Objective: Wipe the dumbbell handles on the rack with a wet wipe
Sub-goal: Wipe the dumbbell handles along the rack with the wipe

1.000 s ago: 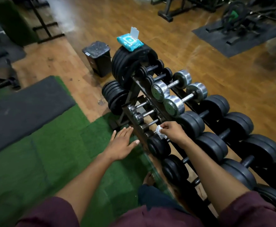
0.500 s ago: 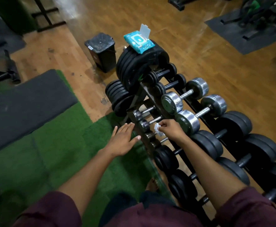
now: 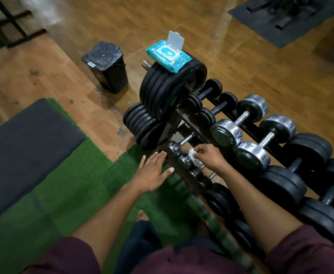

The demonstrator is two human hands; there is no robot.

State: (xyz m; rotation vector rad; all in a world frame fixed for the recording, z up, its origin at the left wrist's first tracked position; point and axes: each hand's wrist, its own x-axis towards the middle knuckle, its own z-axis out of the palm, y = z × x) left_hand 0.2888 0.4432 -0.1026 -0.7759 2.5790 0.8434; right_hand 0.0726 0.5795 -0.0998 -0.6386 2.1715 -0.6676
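Note:
A dark dumbbell rack (image 3: 184, 117) runs from the middle toward the lower right. Its upper tier holds chrome dumbbells (image 3: 239, 123) and large black ones (image 3: 292, 175). Small chrome dumbbells (image 3: 185, 160) lie on the lower tier. My right hand (image 3: 209, 156) pinches a crumpled white wet wipe (image 3: 193, 155) over the handle of a small chrome dumbbell; the handle is hidden under the hand. My left hand (image 3: 152, 172) hovers flat, fingers straight, just left of the rack's lower edge, holding nothing.
A blue wet-wipe pack (image 3: 168, 56) with its lid flipped up lies on a stack of black weight plates (image 3: 162, 89) at the rack's far end. A black bin (image 3: 106, 66) stands on the wooden floor. Green turf (image 3: 63, 194) and a dark mat (image 3: 23, 147) lie left.
My right hand with the wipe has moved along the lower tier toward the rack's far end, from beside a black dumbbell to the small chrome ones. My left hand stayed flat beside the rack.

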